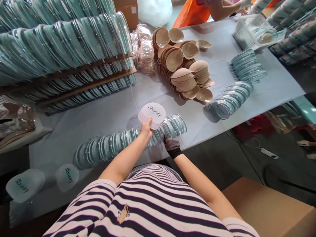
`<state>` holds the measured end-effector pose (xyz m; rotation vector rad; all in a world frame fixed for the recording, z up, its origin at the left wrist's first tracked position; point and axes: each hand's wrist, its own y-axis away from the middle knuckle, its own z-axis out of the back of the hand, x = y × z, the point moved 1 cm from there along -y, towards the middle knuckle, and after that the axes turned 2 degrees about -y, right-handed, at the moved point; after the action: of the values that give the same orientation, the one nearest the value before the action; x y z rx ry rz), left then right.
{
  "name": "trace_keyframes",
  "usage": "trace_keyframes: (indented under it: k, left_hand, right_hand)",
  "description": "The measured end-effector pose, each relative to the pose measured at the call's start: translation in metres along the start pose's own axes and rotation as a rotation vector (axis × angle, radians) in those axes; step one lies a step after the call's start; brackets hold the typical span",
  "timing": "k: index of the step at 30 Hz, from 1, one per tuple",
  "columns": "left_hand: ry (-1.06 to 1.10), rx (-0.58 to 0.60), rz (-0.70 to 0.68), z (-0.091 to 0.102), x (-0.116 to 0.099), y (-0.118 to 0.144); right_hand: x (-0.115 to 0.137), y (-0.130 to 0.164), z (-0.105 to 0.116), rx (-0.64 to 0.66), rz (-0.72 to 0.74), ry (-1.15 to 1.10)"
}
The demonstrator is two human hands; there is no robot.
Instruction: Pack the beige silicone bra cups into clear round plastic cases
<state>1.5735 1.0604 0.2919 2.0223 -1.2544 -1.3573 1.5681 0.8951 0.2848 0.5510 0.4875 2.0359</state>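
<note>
One white lidded case (151,115) printed "Sbeauty" is held upright in the left hand (146,129), fingers closed on its lower edge, just above one long row of clear cases (128,140) laid along the near edge of the counter (103,115). The right hand (172,145), in one dark dotted glove, is pressed against that row; its grip cannot be told. Two loose "Sbeauty" lids (66,177) are lying at the left. One heap of beige cups (184,67) is lying beyond.
</note>
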Motion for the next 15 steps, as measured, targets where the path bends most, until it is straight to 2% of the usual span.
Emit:
trace_keyframes:
  k: [2,7,10,12,13,15]
  left_hand:
    - [-0.003,-0.006,-0.007,0.001,0.001,-0.001]
    - [-0.005,0.007,-0.062,0.003,0.005,-0.003]
    - [0.000,0.001,-0.112,0.001,0.007,-0.003]
    - [-0.004,-0.009,-0.131,-0.002,0.008,0.000]
    - [-0.011,-0.010,-0.139,-0.003,0.007,0.002]
    - [-0.034,0.015,-0.149,-0.004,0.006,0.011]
  right_hand:
    - [-0.001,0.002,0.001,0.021,0.009,-0.072]
    - [-0.006,0.002,0.014,0.198,0.044,-0.558]
    - [-0.006,0.002,0.026,0.293,0.033,-0.603]
    - [-0.005,0.000,0.040,0.226,-0.017,-0.491]
    - [-0.004,-0.002,0.049,0.126,-0.028,-0.436]
    - [-0.003,-0.008,0.070,-0.155,-0.004,-0.402]
